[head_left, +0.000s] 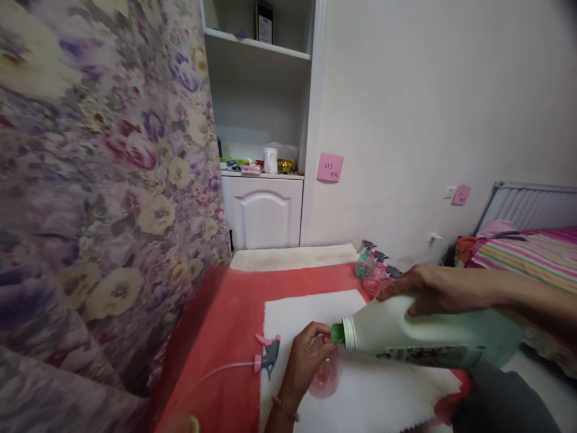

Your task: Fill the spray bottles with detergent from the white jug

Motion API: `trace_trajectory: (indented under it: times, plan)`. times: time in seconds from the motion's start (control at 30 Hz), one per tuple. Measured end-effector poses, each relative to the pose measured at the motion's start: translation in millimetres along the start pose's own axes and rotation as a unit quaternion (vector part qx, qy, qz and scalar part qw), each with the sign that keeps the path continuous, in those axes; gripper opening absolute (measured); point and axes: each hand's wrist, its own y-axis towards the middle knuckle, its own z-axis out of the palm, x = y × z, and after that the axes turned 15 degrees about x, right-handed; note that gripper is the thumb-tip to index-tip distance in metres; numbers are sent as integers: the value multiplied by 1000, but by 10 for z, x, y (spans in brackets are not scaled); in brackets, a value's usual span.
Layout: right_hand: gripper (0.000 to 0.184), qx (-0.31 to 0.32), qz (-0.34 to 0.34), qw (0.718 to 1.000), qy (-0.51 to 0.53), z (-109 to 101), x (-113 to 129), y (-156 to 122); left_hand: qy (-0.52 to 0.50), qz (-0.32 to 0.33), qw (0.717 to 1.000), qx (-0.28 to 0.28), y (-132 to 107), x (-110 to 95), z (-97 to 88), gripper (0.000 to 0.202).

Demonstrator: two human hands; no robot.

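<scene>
My left hand [306,358] is closed around the neck of a clear pink spray bottle [325,377] standing on a white cloth. In my right hand [426,290] is a large pale green jug [433,337], gripped by its handle and tipped on its side. The jug's green spout [337,334] is right at the bottle's mouth; whether liquid is flowing I cannot tell. To the left lies a pink and grey trigger sprayer head [268,356], its thin tube stretching left over the red cover.
Several spray bottles [375,273] with sprayer heads stand at the table's back right. White cloth [293,316] lies over a red cover [216,337]. A floral curtain [112,180] hangs at left, a cabinet [265,210] stands behind, and a bed [532,246] is at right.
</scene>
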Motion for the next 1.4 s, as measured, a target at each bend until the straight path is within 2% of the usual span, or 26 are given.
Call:
trace_trajectory:
  times: [0.6,1.13,1.4]
  plan:
    - [47,3,16,1000,15,12,-32,-19,-5,11,1000,10,14,59,-9,14]
    - [46,8,30,1000,1,-24,-5,3,-9,-2,1000,1,17,-13,10,14]
    - [46,10,27,1000,0,-48,10,9,-11,2,1000,2,10,15,12,12]
